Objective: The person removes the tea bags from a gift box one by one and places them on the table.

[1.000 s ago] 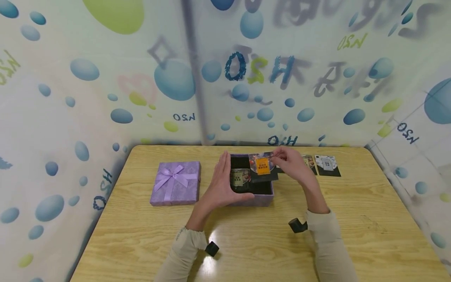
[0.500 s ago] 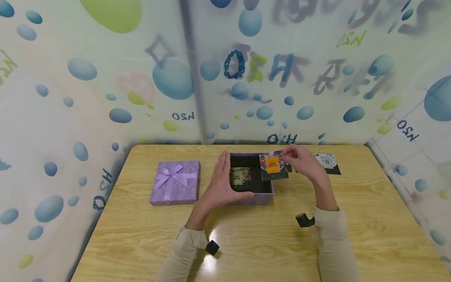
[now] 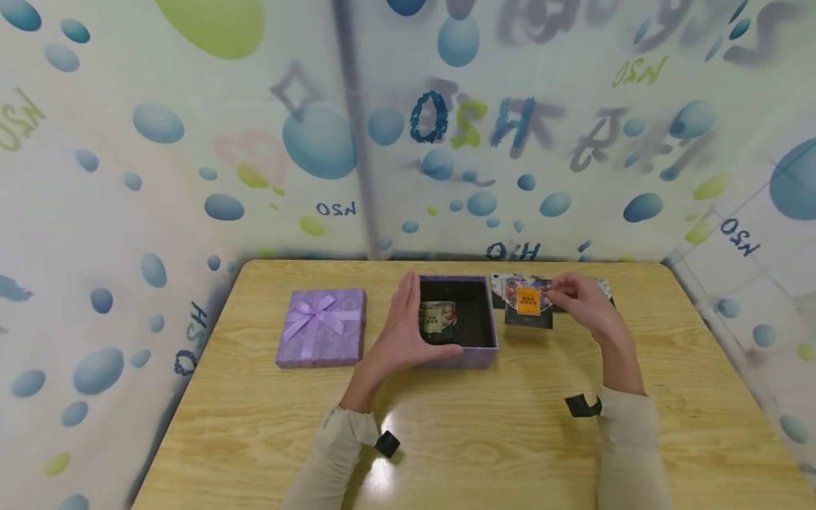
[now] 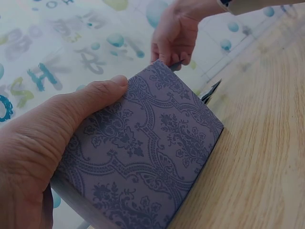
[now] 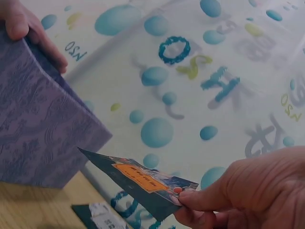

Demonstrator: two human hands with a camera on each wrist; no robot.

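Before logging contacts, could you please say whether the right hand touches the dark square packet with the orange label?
Touching: in the right wrist view, the right hand pinches the packet by one edge.

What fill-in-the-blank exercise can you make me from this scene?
The right hand pinches a packet with an ____ label.
The left hand rests against the open box, which is ____ outside.
In the head view, the lid lies to the ____ of the box.
The lid's ribbon is tied in a ____.

Missing words: orange, purple, left, bow.

Lid (image 3: 321, 328) left of box (image 3: 464, 359), one packet (image 3: 440, 319) inside, other packets (image 3: 499, 292) to the right
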